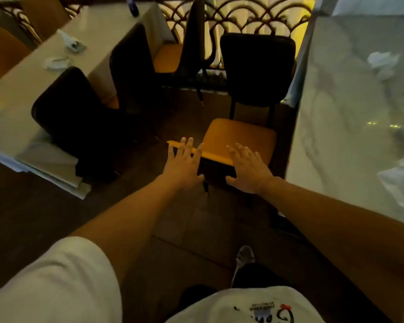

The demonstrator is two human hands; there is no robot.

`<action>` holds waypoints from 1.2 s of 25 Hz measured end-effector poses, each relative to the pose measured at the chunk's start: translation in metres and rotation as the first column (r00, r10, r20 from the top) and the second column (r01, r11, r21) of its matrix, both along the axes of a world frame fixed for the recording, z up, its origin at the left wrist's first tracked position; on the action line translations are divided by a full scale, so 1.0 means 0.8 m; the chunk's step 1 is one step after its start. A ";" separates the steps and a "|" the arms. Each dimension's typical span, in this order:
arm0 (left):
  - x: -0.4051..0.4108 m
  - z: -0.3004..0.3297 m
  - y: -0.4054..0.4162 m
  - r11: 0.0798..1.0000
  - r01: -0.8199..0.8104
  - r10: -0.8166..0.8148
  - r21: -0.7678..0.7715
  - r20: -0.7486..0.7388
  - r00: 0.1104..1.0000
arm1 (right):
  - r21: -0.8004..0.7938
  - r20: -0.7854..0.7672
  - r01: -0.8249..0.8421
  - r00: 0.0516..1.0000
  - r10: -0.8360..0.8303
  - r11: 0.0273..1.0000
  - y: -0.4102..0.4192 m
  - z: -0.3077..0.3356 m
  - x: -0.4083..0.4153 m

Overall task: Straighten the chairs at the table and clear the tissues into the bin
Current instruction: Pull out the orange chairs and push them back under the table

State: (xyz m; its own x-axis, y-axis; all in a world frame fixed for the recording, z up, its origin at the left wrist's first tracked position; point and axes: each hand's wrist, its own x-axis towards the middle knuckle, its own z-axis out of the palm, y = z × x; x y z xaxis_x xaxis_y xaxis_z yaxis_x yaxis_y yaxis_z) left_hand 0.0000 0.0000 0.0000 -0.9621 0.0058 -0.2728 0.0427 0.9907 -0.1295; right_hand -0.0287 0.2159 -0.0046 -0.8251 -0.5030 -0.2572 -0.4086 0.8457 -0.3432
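Motion blur softens everything. Both hands, left and right, fingers spread and released, hover over the orange-seated chair. Crumpled tissues lie on the marble surface, cut off rightward.

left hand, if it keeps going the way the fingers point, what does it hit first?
Probably the orange seat of the chair by the marble table; the left hand hovers open at its near-left corner. Depth unclear.
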 end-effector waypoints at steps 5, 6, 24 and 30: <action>-0.052 -0.024 -0.039 0.994 0.110 -0.112 0.024 0.139 0.984 | 0.107 0.228 0.072 0.969 -0.095 0.992 -0.020 -0.032 -0.035; -0.063 -0.030 -0.046 0.991 0.132 -0.135 0.029 0.170 0.976 | 0.145 0.224 0.071 0.969 -0.102 0.987 -0.026 -0.033 -0.036; -0.171 -0.064 -0.104 0.746 0.568 -0.658 0.348 0.256 0.708 | 0.225 0.160 0.427 0.871 -0.465 0.876 -0.082 -0.045 -0.036; -0.175 -0.066 -0.113 0.705 0.598 -0.701 0.381 0.247 0.669 | 0.237 0.170 0.470 0.841 -0.513 0.850 -0.096 -0.039 -0.030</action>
State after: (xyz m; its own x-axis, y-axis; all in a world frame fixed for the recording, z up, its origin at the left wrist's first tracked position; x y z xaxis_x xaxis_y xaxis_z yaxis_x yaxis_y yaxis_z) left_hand -0.1402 -0.0901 -0.0528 -0.5198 0.7078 -0.4784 0.6784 0.6823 0.2724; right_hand -0.0528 0.1390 -0.0360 -0.8623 0.0264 -0.5058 0.1455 0.9694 -0.1975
